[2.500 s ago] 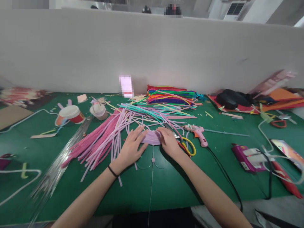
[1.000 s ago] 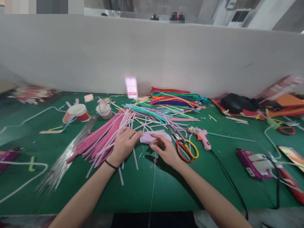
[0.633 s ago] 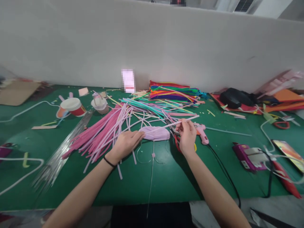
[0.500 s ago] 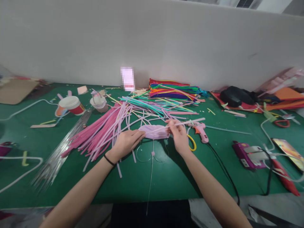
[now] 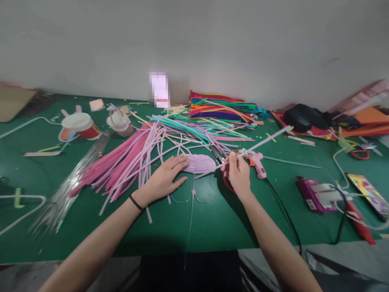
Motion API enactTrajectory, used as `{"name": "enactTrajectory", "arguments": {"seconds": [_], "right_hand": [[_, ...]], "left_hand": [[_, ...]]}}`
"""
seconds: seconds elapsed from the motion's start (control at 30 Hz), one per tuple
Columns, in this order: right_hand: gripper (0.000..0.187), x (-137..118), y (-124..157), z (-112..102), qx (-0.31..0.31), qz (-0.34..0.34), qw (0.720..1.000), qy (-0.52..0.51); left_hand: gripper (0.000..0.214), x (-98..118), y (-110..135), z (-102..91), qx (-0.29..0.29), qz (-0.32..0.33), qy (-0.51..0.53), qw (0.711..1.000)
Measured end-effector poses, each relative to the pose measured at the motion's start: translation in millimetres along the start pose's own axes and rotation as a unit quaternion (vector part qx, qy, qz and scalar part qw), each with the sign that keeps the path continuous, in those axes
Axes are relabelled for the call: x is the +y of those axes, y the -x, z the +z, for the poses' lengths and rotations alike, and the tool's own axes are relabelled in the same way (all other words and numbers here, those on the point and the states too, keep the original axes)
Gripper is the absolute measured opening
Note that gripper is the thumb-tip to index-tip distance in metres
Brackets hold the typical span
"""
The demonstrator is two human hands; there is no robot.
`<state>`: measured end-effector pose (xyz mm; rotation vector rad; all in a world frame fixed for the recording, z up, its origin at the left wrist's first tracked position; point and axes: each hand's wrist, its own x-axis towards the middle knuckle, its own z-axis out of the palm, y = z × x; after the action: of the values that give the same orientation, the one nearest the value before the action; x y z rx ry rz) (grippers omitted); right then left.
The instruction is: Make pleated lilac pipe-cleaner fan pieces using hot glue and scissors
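A flat oval of lilac pipe-cleaner rows (image 5: 200, 164) lies on the green table, with a thin wire stem running down from it through a small lilac bead-like piece (image 5: 193, 192). My left hand (image 5: 165, 175) rests flat across the oval's left end, fingers stretched out. Just off the oval's right end, my right hand (image 5: 238, 172) pinches a lilac pipe cleaner (image 5: 267, 140) that slants up to the right. Its lower end reaches the oval's edge. Scissors with a red handle loop (image 5: 226, 183) lie partly hidden under my right hand.
Pink and lilac pipe cleaners (image 5: 121, 162) spread to the left beside silver strips (image 5: 69, 186). A pink glue gun (image 5: 259, 165) with a black cord lies right of my hand. Beyond are a purple power block (image 5: 310, 196), a phone (image 5: 366, 192) and a paper cup (image 5: 81, 125).
My right hand has moved slightly right, and the pipe cleaner now slants more steeply, away from the oval's face. My left hand's fingers have flattened and spread. The view has shifted a little.
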<state>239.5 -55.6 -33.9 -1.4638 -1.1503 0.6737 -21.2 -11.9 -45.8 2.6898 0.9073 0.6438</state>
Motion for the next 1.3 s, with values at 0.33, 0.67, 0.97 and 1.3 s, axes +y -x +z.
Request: {"name": "enactTrajectory", "arguments": {"seconds": [0.33,0.67,0.97,1.3], "right_hand": [[0.047,7,-1,1,-0.028,0.034,0.999,0.023],[0.032,8,5,2,-0.244,-0.154,0.931,0.224],[0.013,-1,0,-8,-0.283,-0.169,0.922,0.204],[0.017,1,3,7,-0.255,-0.326,0.855,0.313]], "left_hand": [[0.045,3,2,13.1,-0.04,-0.047,-0.06,0.996],[0.016,1,0,9.2,-0.024,-0.004,0.049,0.999],[0.021,0,-1,18.9,-0.015,0.009,-0.004,1.0],[0.022,-8,-2,15.2,-0.028,0.05,-0.071,0.996]]}}
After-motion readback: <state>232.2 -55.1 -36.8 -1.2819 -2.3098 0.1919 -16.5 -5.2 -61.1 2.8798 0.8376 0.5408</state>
